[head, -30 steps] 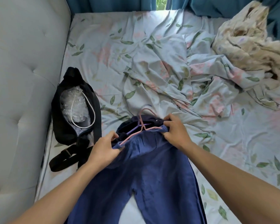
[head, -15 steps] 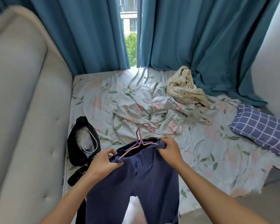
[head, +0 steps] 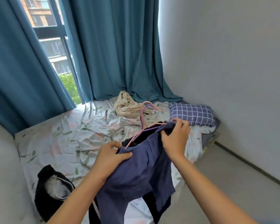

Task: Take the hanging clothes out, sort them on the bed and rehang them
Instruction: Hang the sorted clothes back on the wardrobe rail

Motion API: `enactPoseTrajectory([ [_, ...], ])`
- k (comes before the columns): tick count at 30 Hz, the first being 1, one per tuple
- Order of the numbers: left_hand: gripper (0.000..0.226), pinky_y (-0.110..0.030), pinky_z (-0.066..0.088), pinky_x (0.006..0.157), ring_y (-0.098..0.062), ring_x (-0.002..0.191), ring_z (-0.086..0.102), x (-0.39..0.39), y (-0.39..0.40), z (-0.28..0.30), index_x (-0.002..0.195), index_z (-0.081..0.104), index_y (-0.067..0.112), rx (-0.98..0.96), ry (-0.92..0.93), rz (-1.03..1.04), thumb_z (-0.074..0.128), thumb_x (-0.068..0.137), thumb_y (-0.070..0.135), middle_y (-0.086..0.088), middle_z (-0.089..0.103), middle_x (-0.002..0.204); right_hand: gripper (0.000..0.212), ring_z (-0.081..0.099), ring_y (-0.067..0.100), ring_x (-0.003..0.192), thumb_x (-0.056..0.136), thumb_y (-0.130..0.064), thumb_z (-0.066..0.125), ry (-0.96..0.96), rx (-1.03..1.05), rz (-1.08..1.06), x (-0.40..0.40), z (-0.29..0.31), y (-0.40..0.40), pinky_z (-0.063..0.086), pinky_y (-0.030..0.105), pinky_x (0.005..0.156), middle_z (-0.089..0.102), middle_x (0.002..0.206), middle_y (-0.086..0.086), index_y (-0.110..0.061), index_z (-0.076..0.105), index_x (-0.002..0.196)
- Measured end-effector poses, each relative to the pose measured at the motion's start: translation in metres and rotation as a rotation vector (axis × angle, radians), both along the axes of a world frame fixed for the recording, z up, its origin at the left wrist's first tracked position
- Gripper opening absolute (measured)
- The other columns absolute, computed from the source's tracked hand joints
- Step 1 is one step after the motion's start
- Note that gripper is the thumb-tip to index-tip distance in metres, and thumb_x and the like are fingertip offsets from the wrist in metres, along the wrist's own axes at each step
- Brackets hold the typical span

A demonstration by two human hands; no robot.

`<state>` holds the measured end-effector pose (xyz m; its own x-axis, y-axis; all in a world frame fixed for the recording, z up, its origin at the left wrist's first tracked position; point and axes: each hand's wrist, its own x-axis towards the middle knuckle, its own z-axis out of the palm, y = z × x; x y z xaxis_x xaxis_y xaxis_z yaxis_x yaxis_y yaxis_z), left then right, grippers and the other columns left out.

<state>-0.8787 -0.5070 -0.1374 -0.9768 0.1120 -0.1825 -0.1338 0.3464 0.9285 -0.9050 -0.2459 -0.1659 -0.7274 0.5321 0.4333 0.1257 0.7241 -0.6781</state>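
Blue trousers [head: 141, 168] hang between my hands, over the bed [head: 58, 139]. My left hand [head: 111, 156] pinches the low end of the waistband, and my right hand [head: 176, 138] pinches the high end. The hangers [head: 143, 120] poke up nearer my right hand.

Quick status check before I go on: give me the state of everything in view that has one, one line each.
Blue trousers: lifted, held at the waistband, on hangers.
Hangers: pink and purple, hooks up, tilted.
Left hand: grips the waistband's left end.
Right hand: grips the waistband's right end.
Black bag: open, lying on the bed.
Curtains: parted at the window.
Cream cloth: crumpled.
Checked pillow: lying flat.
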Motion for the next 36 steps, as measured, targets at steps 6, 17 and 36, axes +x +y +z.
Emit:
enactPoseTrajectory([
  [6,0.031,-0.034,0.049,0.063,-0.019,0.059,0.062,0.040,0.071,0.020,0.082,0.065,0.010,0.036,0.058,-0.181,0.094,0.073,0.017,-0.013,0.069,0.065,0.010,0.067,0.014,0.089,0.092,-0.015,0.074,0.035,-0.498,0.126,0.101,0.040,0.022,0.052,0.028,0.083,0.071,0.092,0.000,-0.018,0.065,0.095],
  [17,0.027,-0.039,0.040,0.058,-0.019,0.052,0.053,0.170,0.223,0.030,0.089,0.059,0.018,0.068,0.069,-0.539,0.079,0.072,0.026,-0.013,0.067,0.064,0.021,0.068,0.011,0.074,0.101,-0.013,0.065,0.192,-0.799,-0.011,0.280,0.089,0.091,0.056,0.025,0.078,0.072,0.083,0.020,0.005,0.065,0.090],
  [36,0.025,-0.039,0.053,0.076,-0.022,0.078,0.067,0.326,0.352,0.014,0.103,0.064,0.011,0.141,-0.264,-0.829,0.073,0.097,0.033,-0.009,0.066,0.086,0.022,0.051,0.023,0.070,0.104,-0.015,0.045,0.300,-0.890,-0.472,0.488,0.062,0.199,0.048,0.038,0.070,0.053,0.070,0.003,-0.014,0.047,0.083],
])
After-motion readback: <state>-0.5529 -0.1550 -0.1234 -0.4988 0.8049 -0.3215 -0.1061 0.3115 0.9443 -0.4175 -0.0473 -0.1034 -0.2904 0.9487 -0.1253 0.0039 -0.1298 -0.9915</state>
